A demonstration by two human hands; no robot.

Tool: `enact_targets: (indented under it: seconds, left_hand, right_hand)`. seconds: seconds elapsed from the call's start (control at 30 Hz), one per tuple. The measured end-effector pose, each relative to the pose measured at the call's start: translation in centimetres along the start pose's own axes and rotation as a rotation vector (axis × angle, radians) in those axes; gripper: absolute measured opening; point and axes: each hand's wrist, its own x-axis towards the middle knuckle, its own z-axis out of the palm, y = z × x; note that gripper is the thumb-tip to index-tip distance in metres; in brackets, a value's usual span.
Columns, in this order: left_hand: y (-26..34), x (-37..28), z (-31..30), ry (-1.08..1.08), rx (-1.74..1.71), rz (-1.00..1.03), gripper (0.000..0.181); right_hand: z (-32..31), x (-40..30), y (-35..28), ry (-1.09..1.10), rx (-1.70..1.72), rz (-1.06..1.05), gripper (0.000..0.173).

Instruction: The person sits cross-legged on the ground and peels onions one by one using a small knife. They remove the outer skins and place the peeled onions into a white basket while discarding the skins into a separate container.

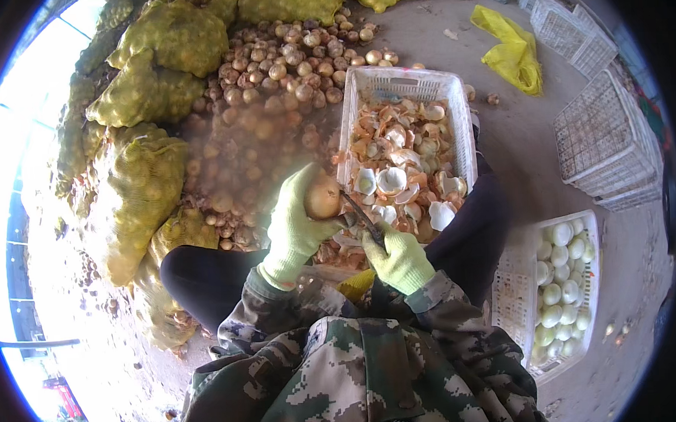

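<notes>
My left hand [294, 230], in a pale yellow-green knit glove, grips an unpeeled brown onion [323, 199] above the space between my knees. My gloved right hand [399, 256] holds a knife [376, 232] by its dark handle, the blade pointing up and left beside the onion. Whether the blade touches the onion is hard to tell. Just beyond my hands, a white plastic crate [462, 109] holds onion skins and cut onion pieces [405, 163]. A heap of unpeeled onions [286, 60] lies on the ground ahead and to the left, partly blurred.
Full yellow mesh sacks [144, 180] line the left and far side. At right, a crate [595, 290] holds peeled white onions [562, 291]. Stacked white crates [600, 131] stand beyond it. An empty yellow sack [509, 51] lies on the floor.
</notes>
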Motion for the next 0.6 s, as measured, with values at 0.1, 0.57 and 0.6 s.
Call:
enact_targets:
  seconds: [0.1, 0.57, 0.6]
  left_hand:
    - [-1.3, -0.3, 0.2, -0.020, -0.089, -0.069, 0.096]
    - [4.2, -2.5, 0.6, -0.087, -0.314, -0.294, 0.065]
    - [4.6, -2.6, 0.4, -0.088, -0.095, -0.258, 0.064]
  right_hand:
    - [0.3, -0.3, 0.7, -0.050, 0.113, -0.005, 0.017]
    - [0.8, -1.2, 2.0, -0.132, -0.147, -0.073, 0.025]
    - [0.7, -1.2, 3.5, -0.242, 0.055, -0.057, 0.026]
